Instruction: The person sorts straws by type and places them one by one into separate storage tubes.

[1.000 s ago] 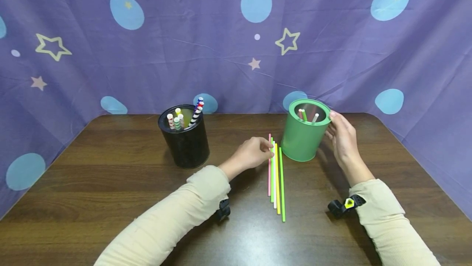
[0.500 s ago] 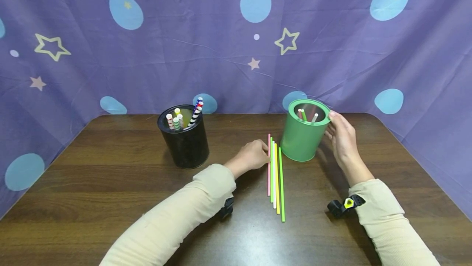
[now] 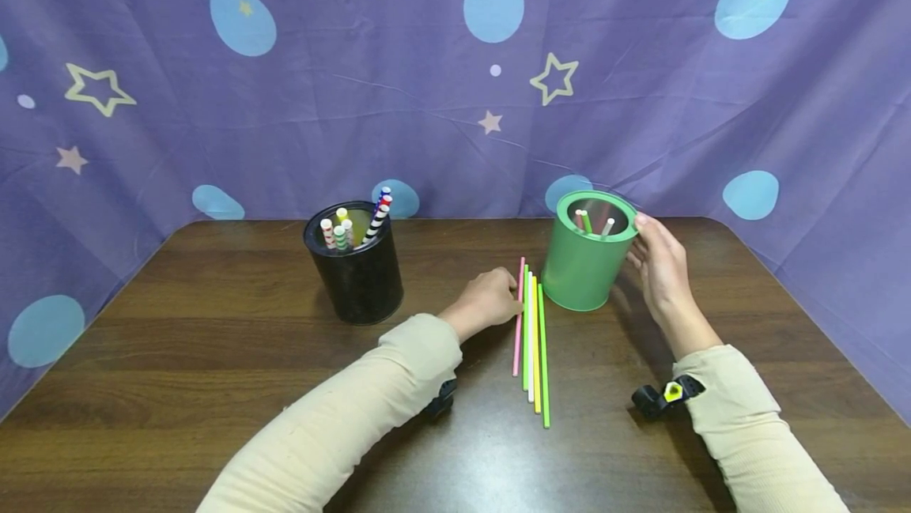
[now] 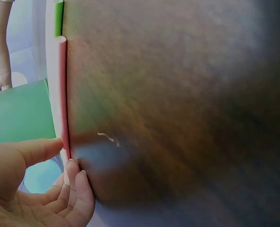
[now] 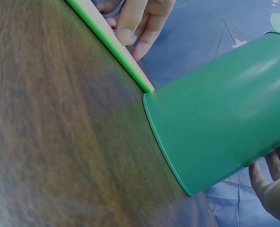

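Observation:
My left hand (image 3: pixel 491 298) pinches a thin pink stick (image 3: pixel 516 351) between thumb and fingertips. In the left wrist view that pink stick (image 4: pixel 63 85) runs up from the fingertips, low along the tabletop. Just right of it lie a green stick (image 3: pixel 526 375), a white one, a yellow stick (image 3: pixel 537 398) and another green one, roughly side by side. With the thumb at its rim and the fingers against its side, my right hand (image 3: pixel 662 268) holds a green can (image 3: pixel 580 276), which stands upright. Several sticks (image 3: pixel 585 220) poke up inside the can.
At the left stands a black can (image 3: pixel 359 284) with several patterned paper straws (image 3: pixel 377 222) in it. The brown wooden table (image 3: pixel 178 355) meets a purple curtain (image 3: pixel 398 126) with stars and blue dots behind. A black strap (image 3: pixel 669 396) sits at the right cuff.
My left hand has shifted from over the middle of the sticks to the pink one at their left. The pink stick has turned slightly, its near end swinging left. The right hand stays put.

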The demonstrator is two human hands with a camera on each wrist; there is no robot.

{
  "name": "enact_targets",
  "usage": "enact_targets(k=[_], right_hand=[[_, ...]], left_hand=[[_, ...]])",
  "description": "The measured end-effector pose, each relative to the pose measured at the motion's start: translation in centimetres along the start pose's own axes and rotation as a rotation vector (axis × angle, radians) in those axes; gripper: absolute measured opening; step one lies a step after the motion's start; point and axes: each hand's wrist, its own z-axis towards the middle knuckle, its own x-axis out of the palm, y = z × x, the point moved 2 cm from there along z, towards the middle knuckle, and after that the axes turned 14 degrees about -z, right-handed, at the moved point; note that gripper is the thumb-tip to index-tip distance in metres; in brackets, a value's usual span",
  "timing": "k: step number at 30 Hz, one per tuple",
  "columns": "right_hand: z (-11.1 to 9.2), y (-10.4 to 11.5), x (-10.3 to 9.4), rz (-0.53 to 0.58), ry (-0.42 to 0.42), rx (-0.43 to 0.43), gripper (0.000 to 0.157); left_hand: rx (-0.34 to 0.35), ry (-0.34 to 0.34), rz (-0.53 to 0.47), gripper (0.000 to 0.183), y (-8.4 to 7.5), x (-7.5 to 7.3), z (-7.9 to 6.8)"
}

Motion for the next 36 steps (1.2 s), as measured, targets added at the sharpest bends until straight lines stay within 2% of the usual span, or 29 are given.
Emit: enact_targets(k=[10,17,22,25,32,36], right_hand=[[0.0,0.1,0.1,0.026,-0.001,-0.018,0.019],[0.0,0.1,0.0,0.024,-0.005,-0.016,0.019],[0.0,0.0,0.0,0.019,-0.009,-0.011,0.019],[0.1,0.0,0.0,0.021,-0.009,-0.005,0.020],[0.1,-0.1,0.0,0.019,-0.008,-0.002,0.020],[0.1,-0.1,0.0,0.015,-0.002,-0.003,0.019]], left_hand=[[0.009,-0.010,0.026,0.035,-0.2,-0.3,-0.1],[0.010,0.003,0.095,0.014,-0.5,-0.2,0.0],[0.003,-0.001,0.142,0.016,-0.5,-0.1,0.2],[0.008,-0.007,0.116,0.018,-0.5,-0.4,0.1],[0.017,-0.029,0.023,0.038,-0.1,-0.8,-0.1],[0.037,-0.070,-0.036,0.037,0.0,-1.1,-0.3]])
